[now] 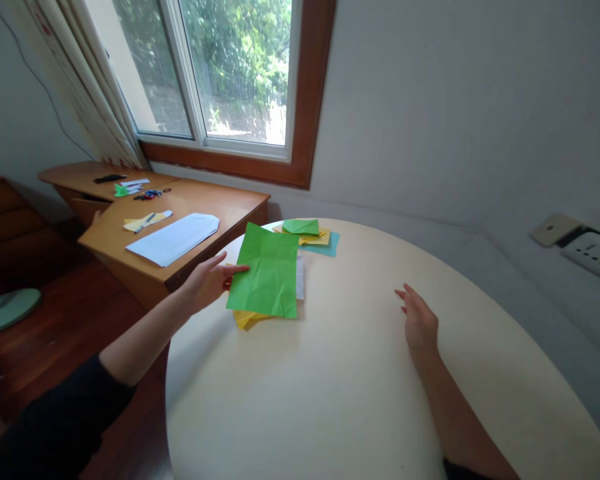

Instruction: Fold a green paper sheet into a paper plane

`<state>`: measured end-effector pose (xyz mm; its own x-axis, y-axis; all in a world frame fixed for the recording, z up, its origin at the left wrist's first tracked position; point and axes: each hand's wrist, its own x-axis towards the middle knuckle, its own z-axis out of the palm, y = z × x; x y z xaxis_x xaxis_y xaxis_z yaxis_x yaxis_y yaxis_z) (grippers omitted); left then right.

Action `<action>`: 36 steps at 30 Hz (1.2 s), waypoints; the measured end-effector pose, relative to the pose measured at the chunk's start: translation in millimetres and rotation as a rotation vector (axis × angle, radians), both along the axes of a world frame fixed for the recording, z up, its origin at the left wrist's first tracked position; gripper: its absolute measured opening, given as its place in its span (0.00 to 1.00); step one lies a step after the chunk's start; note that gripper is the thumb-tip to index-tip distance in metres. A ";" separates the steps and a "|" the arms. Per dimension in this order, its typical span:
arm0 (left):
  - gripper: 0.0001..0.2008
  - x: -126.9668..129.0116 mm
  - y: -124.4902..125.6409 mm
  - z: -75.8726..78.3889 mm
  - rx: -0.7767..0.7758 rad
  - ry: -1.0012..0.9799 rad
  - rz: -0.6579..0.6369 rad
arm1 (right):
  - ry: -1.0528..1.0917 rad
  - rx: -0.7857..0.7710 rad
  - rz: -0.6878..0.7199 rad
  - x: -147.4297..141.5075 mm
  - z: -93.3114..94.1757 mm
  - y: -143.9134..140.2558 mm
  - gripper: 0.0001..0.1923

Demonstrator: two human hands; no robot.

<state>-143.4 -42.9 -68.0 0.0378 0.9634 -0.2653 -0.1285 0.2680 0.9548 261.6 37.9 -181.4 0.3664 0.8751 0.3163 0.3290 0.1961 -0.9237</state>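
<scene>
My left hand (211, 283) grips a creased green sheet of paper (267, 273) by its left edge, one finger lying over the front. The sheet covers most of what lies behind it; yellow paper (249, 320) sticks out at its lower edge and white paper (300, 278) at its right. To the right, my right hand (420, 321) is over the white round table (350, 373), fingers loosely stretched and holding nothing. Beyond the green sheet, folded green paper (301, 227) rests on yellow paper (324, 236) and a blue-green sheet (330, 248).
A wooden desk (215, 197) on the left carries white paper (175, 239), yellow paper with a pen (145, 223), scissors (153, 195) and green scraps (123, 191). A window (240, 73) is ahead. A power strip (593, 253) is at the right wall.
</scene>
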 end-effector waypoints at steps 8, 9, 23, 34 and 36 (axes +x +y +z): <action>0.28 -15.2 15.3 -37.9 -0.038 0.491 0.050 | -0.026 -0.003 -0.006 -0.3 -0.1 0.0 0.29; 0.25 -15.8 16.7 -38.9 0.001 0.609 0.049 | -0.028 -0.004 -0.003 -0.2 0.3 0.0 0.30; 0.33 34.4 42.4 -55.9 0.336 1.364 -0.212 | -0.078 -0.013 -0.001 -1.2 2.2 -1.2 0.31; 0.36 20.2 68.3 -94.7 0.284 1.598 -0.280 | -0.099 -0.057 0.021 -7.9 11.6 -6.7 0.32; 0.36 19.1 74.6 -95.5 0.287 1.602 -0.280 | -0.108 -0.066 0.023 -8.8 13.5 -7.7 0.33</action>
